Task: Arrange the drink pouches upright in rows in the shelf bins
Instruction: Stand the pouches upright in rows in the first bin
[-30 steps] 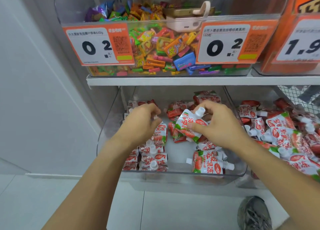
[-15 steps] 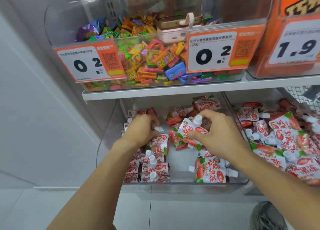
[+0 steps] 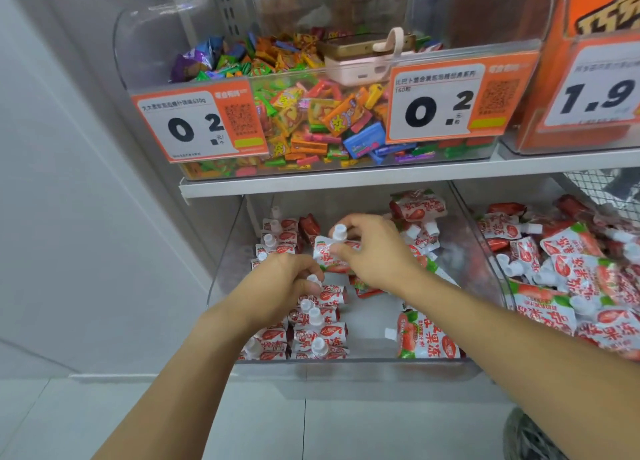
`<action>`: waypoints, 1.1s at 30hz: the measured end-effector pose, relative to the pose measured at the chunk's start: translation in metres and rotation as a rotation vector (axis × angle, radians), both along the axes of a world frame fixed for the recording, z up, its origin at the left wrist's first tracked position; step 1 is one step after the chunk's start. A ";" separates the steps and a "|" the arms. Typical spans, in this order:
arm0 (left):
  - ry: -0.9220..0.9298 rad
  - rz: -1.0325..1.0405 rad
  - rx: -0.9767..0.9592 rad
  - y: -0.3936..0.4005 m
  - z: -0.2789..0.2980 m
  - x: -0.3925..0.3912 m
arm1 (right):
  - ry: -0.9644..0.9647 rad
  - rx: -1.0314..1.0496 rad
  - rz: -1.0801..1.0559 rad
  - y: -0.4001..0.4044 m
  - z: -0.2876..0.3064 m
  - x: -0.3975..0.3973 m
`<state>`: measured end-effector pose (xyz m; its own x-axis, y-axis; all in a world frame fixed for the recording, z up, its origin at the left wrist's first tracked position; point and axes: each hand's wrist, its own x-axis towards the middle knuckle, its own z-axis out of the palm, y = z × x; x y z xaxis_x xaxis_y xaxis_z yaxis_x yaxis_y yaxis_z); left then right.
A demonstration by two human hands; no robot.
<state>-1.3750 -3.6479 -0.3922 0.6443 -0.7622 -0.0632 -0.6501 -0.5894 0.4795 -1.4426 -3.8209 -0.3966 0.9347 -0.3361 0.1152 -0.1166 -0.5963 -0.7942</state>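
Inside one clear bin (image 3: 485, 251), right hand (image 3: 377, 251) pinching one pouch (image 3: 325, 251), left hand (image 3: 280, 286) beside

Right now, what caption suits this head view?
Right hand holds a drink pouch over the clear bin; left hand steadies upright rows.

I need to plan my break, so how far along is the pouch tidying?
Done: upright rows at the clear bin's left. In hand: right hand pinches one pouch; left hand steadies the rows. Left: loose pouches behind, one lying at front, and the heaped neighbouring bin.
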 end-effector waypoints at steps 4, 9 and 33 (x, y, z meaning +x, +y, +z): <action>-0.032 -0.016 -0.008 0.007 0.002 -0.003 | 0.166 -0.019 0.245 0.005 -0.022 0.011; -0.092 0.017 -0.059 0.026 0.013 -0.013 | 0.342 -0.041 0.400 -0.011 -0.014 0.021; -0.215 0.075 -0.192 0.051 -0.004 -0.036 | 0.550 -0.229 0.641 -0.013 0.002 0.034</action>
